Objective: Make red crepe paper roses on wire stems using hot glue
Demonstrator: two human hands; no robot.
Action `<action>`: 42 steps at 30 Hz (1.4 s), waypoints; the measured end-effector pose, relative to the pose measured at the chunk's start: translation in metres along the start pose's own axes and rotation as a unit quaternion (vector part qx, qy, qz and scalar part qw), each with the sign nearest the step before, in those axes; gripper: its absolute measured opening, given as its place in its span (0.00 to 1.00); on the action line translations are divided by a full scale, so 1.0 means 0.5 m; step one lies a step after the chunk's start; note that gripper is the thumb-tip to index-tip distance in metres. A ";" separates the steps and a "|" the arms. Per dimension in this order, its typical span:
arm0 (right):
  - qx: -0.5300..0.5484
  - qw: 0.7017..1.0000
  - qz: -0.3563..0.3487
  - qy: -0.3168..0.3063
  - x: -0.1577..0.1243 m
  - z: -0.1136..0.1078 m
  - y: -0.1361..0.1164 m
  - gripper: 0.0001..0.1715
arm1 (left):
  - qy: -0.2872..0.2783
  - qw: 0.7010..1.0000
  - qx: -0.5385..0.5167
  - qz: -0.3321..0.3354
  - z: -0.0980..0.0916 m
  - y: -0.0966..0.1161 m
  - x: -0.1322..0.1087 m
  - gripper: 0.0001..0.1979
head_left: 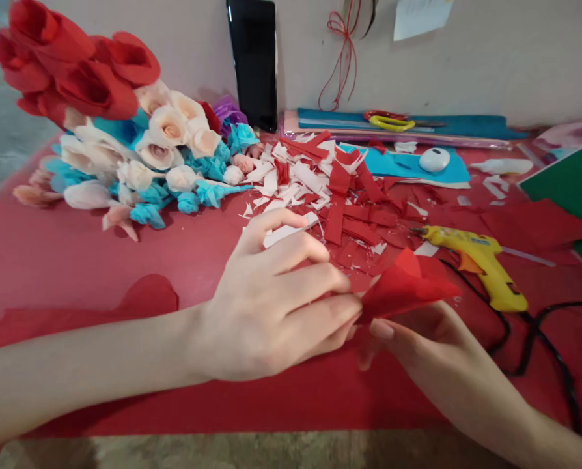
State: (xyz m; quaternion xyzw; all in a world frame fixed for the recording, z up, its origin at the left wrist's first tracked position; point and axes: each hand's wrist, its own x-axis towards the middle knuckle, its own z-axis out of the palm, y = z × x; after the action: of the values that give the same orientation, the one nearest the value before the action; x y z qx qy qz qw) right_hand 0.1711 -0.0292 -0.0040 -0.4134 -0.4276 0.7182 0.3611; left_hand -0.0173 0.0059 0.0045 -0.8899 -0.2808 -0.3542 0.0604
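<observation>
A red paper flower is held between my two hands, its petals pointing up and to the right. My left hand reaches across from the left with fingers curled, pinching the flower's narrow base. From the lower right, my right hand holds the flower from below, thumb at its base and the other fingers partly hidden behind it. To the right lies a yellow glue gun with a clear glue stick in its back. Cut red paper lies by my left forearm.
Red and white paper scraps are heaped behind my hands. Finished paper flowers pile up at the left. A phone leans on the wall. Yellow-handled scissors rest on paper sheets. A black cord runs at the right.
</observation>
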 end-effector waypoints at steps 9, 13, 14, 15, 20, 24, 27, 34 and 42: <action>0.008 1.000 -0.022 -0.009 0.003 -0.009 0.014 0.07 | 0.012 0.999 -0.040 -0.034 0.003 0.005 0.005 0.02; 0.004 0.999 -0.033 -0.024 0.000 -0.014 0.019 0.07 | -0.016 0.994 -0.081 -0.064 0.000 0.006 0.014 0.02; 0.004 0.999 -0.034 -0.026 0.000 -0.015 0.019 0.07 | -0.022 0.992 -0.095 -0.075 -0.001 0.007 0.016 0.02; 0.007 0.999 -0.033 -0.027 0.000 -0.015 0.019 0.08 | -0.026 0.990 -0.112 -0.086 -0.002 0.008 0.017 0.02; 0.045 0.998 -0.022 -0.045 0.007 -0.011 0.013 0.06 | -0.049 0.971 -0.183 -0.146 -0.003 0.011 0.017 0.02; 0.068 0.996 -0.013 -0.050 0.010 -0.007 0.007 0.06 | -0.058 0.960 -0.218 -0.165 -0.004 0.013 0.016 0.02; 0.082 0.995 -0.009 -0.056 0.010 -0.008 0.006 0.06 | -0.062 0.954 -0.234 -0.179 -0.004 0.013 0.017 0.03; 0.123 0.990 -0.005 -0.071 0.010 -0.009 0.010 0.08 | -0.062 0.933 -0.288 -0.207 -0.002 0.014 0.013 0.03; 0.133 0.990 -0.001 -0.038 0.016 -0.015 0.008 0.07 | -0.055 0.918 -0.319 -0.231 -0.005 0.011 0.011 0.03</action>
State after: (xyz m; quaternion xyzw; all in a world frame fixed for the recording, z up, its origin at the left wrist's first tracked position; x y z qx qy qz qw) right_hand 0.1739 -0.0212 -0.0123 -0.3330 -0.3420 0.7837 0.3974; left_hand -0.0125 0.0031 0.0107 -0.7905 -0.3538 -0.3794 -0.3256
